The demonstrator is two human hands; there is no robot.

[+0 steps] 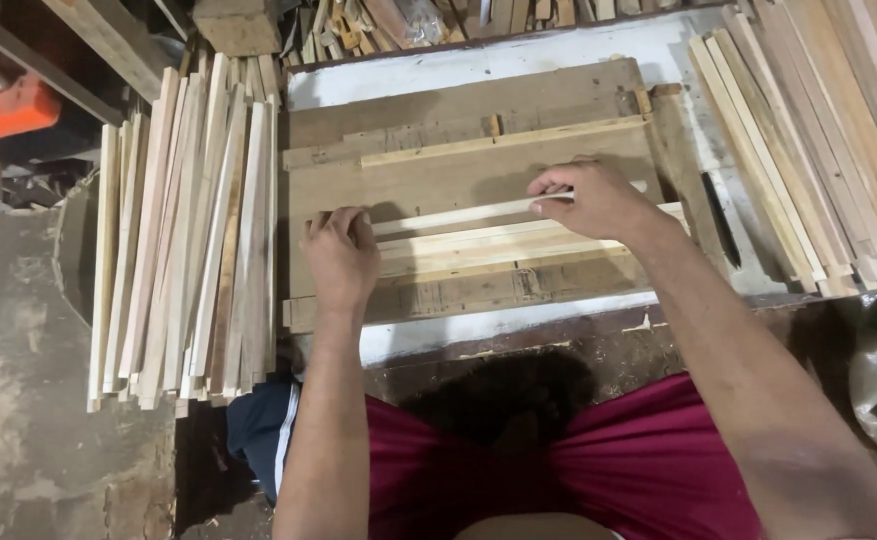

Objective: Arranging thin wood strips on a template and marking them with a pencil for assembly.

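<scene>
**Both hands on a pale wooden strip at the workbench**

A wooden workboard [479, 180] fills the bench, with a stack of pale slats [189, 240] to its left and another slat pile [809, 150] to its right. Across the board lies a thin wooden strip [459, 215]. The right hand [589, 200] pinches its far end between closed fingers; the left hand [341, 258] presses down on the near end, fingers curled over it

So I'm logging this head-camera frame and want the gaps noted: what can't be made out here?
- Left end of the pale wooden strip: covered by the left hand.
- Right hand fingertips: curled over the strip, grip unclear.
- Stack of strips at right: cut off by the frame edge.
- Orange object: partly behind beams, kind unclear.
</scene>
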